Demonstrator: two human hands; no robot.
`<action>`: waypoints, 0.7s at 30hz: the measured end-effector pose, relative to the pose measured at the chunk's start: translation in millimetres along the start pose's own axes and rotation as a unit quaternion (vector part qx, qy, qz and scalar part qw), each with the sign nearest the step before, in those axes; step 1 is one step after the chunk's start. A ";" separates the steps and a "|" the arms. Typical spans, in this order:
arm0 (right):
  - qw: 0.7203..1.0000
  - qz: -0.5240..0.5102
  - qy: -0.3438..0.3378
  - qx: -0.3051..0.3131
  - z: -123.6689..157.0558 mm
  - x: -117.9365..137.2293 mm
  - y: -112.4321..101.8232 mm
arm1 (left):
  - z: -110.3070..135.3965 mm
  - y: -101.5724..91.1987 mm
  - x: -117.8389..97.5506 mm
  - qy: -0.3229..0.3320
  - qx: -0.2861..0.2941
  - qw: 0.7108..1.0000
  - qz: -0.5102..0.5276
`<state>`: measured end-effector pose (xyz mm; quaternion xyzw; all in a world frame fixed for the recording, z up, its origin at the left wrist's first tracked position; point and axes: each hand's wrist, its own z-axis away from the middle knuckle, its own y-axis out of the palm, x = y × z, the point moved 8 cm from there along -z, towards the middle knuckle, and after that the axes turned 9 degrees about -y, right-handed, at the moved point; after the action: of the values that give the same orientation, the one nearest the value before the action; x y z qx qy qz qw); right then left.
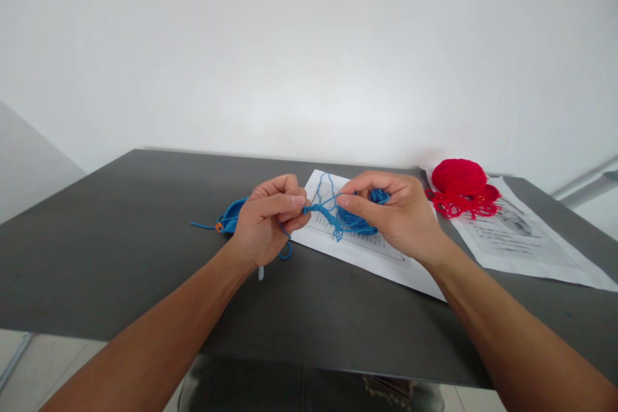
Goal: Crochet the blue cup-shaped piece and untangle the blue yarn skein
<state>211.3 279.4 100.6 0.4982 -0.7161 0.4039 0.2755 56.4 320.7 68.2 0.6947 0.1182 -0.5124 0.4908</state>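
My left hand [270, 215] is closed, thumb against fingers, on one end of a narrow strip of crocheted blue yarn [331, 219]. Between the thumb and forefinger of my right hand [398, 209] a blue yarn strand [333, 198] is pinched, running toward the left fingertips. Behind the right fingers lies a loose blue yarn ball [355, 224], partly hidden. A pale rounded tip [261, 272] shows below my left palm; the rest of it is covered. Partly behind my left hand sits a blue piece [232, 215] with a small orange part and a yarn tail.
Under the blue yarn lies a printed sheet [386, 257]. To the right, a red yarn ball [458, 177] and red crocheted loops [463, 206] rest on another printed sheet [526, 244]. The dark table [120, 238] stands against a white wall [290, 51].
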 end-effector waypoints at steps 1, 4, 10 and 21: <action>1.000 0.002 0.002 -0.015 0.1 -0.3 -3.8 | 0.0 -0.3 0.3 -0.001 -0.003 1.000 -0.001; 0.998 -0.025 0.014 -0.047 1.3 -2.6 -15.2 | -0.4 -2.3 0.7 0.001 -0.014 1.000 -0.003; 0.993 -0.107 0.027 0.049 3.4 -3.9 -17.7 | -2.5 -7.4 0.4 0.019 -0.033 0.999 -0.007; 0.979 0.054 0.052 0.190 7.8 -1.2 -28.3 | -1.2 -9.5 -2.2 0.042 -0.044 0.998 -0.013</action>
<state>238.3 268.2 104.2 0.4805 -0.6369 0.5721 0.1902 49.7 327.0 64.6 0.6919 0.1700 -0.4832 0.5088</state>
